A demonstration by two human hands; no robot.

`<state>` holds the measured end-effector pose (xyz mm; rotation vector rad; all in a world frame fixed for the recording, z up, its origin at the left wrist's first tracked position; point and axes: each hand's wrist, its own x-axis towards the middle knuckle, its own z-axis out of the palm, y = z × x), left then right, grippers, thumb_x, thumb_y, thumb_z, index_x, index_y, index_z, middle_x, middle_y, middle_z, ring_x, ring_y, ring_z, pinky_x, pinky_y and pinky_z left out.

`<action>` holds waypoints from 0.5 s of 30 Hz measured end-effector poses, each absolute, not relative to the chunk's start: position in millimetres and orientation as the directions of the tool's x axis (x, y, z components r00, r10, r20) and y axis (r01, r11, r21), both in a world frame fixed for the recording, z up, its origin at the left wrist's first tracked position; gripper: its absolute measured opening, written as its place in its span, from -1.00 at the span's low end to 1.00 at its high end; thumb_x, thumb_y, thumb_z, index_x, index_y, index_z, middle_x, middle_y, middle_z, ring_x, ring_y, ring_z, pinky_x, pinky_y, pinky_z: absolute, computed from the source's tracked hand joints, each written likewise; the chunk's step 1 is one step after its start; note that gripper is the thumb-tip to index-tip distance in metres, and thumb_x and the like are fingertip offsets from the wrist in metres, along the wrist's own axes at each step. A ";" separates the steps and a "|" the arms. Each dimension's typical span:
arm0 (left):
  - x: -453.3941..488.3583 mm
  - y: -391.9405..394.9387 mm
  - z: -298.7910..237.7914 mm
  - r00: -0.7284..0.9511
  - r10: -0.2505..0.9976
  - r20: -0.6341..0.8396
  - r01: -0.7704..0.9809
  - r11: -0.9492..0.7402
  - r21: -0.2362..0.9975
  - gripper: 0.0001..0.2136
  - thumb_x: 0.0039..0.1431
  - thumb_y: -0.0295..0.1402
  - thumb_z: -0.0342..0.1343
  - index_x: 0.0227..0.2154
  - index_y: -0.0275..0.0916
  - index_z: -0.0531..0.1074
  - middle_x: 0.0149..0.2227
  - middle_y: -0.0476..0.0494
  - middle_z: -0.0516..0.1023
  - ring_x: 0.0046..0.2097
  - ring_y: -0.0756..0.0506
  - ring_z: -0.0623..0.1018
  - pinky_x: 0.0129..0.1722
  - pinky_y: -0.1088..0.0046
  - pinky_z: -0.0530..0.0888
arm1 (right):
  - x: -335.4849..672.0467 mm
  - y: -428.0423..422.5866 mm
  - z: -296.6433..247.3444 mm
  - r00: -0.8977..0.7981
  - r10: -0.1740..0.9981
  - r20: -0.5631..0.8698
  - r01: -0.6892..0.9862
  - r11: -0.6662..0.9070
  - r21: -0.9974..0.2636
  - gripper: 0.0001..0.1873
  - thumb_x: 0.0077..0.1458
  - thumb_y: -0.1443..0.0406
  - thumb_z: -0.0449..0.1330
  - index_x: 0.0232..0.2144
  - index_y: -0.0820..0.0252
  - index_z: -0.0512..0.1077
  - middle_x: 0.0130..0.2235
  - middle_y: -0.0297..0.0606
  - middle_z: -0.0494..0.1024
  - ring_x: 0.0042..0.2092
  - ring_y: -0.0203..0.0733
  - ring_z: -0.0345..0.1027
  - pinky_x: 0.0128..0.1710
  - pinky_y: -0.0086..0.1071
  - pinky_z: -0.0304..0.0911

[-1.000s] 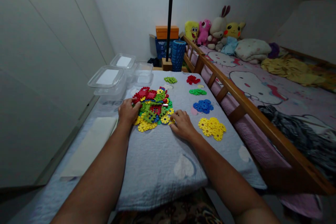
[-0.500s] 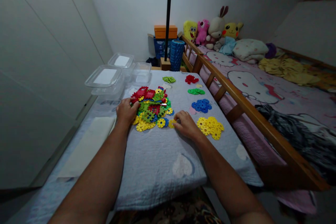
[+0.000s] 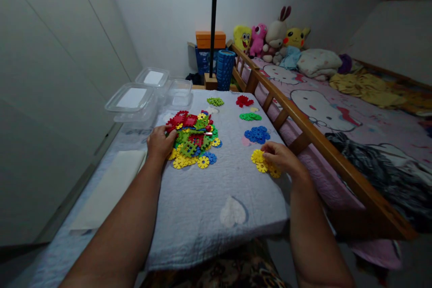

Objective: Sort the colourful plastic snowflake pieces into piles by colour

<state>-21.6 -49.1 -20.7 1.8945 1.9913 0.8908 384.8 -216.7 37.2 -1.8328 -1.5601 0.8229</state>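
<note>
A mixed pile of plastic building pieces [image 3: 191, 137] lies on the cloth, with red and green toothed squares among yellow and blue slotted discs. My left hand [image 3: 160, 141] rests against its left edge, thumb and fingers apart, touching the pieces. On the right is a group of yellow slotted discs [image 3: 261, 167]. Over it is my right hand [image 3: 281, 157], fingertips pinched at a yellow disc [image 3: 257, 156]; the hand covers part of the group. Beyond it lie blue discs [image 3: 257, 134], green pieces [image 3: 250, 117], red pieces [image 3: 244, 101] and light green pieces [image 3: 215, 101].
Clear plastic boxes [image 3: 131, 99] stand at the table's back left. A pale folded sheet [image 3: 110, 189] lies along the left side. The wooden bed rail [image 3: 297, 121] borders the table on the right. A black pole [image 3: 213, 22] and blue foam roller [image 3: 225, 71] stand behind.
My right hand has moved right, from beside the mixed pile to the yellow discs, and the yellow disc it held has left that spot. My left hand stays at the pile.
</note>
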 end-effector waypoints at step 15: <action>-20.9 -49.5 -19.4 -0.128 0.968 0.216 0.810 -0.023 0.586 -0.59 0.20 -0.14 0.04 0.01 -0.20 0.54 0.10 -0.28 0.56 0.15 -0.28 0.51 0.23 0.14 0.37 | 340.4 -199.8 41.5 0.045 0.999 0.017 0.836 -0.028 -0.548 -0.81 0.07 0.37 0.20 -0.25 0.20 0.58 -0.29 -0.21 0.58 -0.26 -0.16 0.41 -0.19 -0.33 0.24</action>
